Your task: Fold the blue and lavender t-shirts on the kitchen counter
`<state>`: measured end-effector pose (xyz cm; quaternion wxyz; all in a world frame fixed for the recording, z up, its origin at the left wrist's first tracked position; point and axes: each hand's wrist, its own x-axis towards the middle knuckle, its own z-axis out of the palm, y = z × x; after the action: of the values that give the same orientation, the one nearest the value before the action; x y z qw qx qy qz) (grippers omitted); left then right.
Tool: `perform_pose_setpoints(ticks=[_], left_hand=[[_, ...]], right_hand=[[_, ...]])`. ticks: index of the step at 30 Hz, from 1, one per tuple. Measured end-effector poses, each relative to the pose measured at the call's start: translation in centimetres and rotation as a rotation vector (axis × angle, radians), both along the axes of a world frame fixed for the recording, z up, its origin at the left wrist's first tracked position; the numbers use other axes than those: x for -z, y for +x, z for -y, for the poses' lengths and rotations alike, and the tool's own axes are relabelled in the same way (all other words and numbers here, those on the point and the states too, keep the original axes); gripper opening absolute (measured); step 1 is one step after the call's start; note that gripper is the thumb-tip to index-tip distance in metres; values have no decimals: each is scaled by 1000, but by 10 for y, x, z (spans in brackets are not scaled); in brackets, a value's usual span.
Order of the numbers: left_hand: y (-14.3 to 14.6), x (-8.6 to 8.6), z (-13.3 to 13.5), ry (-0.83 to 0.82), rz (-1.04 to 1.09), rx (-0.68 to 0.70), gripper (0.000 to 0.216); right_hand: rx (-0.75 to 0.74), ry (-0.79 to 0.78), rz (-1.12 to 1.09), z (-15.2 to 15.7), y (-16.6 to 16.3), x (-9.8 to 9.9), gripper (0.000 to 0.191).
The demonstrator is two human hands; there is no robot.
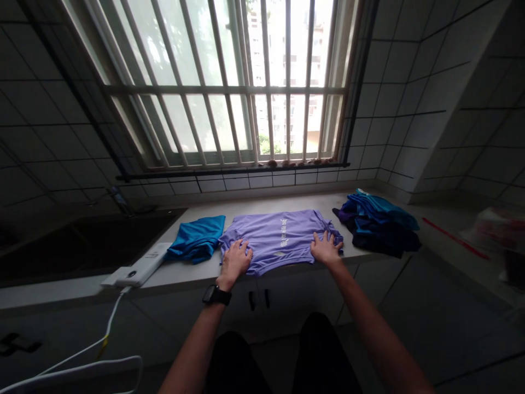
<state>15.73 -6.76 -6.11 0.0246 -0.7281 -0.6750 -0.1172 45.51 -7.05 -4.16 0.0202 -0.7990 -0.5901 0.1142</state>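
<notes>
Head view, from above the counter: a lavender short-sleeved synthetic shirt (279, 241) lies spread out, lettered side up, on a pale stone countertop (192, 272) beneath a barred window (221, 82). The left hand (234, 260) and the right hand (326, 248) rest palms down on the near corners of the shirt. Grip state: the fingers of both hands are spread and pressed on the fabric, with no visible pinch. A black wristwatch (216, 295) sits on the left wrist.

Status of items: a teal garment (197, 238), folded into a compact bundle, lies left of the shirt and touches its sleeve. The lavender shirt is flat but unfolded. A loose heap of blue, navy and purple garments (377, 224) lies just to its right, with no folds evident.

Limitations: the white lettering is too small to read, and the number of garments in the heap cannot be determined. Wrinkles at the shirt's right edge obscure its outline.
</notes>
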Motion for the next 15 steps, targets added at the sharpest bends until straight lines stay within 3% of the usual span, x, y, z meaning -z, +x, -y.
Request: perform_pose_setpoints(ticks=[6, 9, 12, 15], left_hand=[[35, 3, 39, 89, -116, -59, 47], [59, -10, 48, 50, -131, -26, 50], [60, -33, 35, -105, -69, -5, 48], [32, -47, 7, -26, -109, 43, 46]], right_hand=[[-192, -65, -31, -45, 27, -8, 59], [-268, -8, 25, -68, 22, -21, 56], [-190, 90, 79, -70, -5, -39, 55], [-67, 33, -8, -48, -41, -43, 62]])
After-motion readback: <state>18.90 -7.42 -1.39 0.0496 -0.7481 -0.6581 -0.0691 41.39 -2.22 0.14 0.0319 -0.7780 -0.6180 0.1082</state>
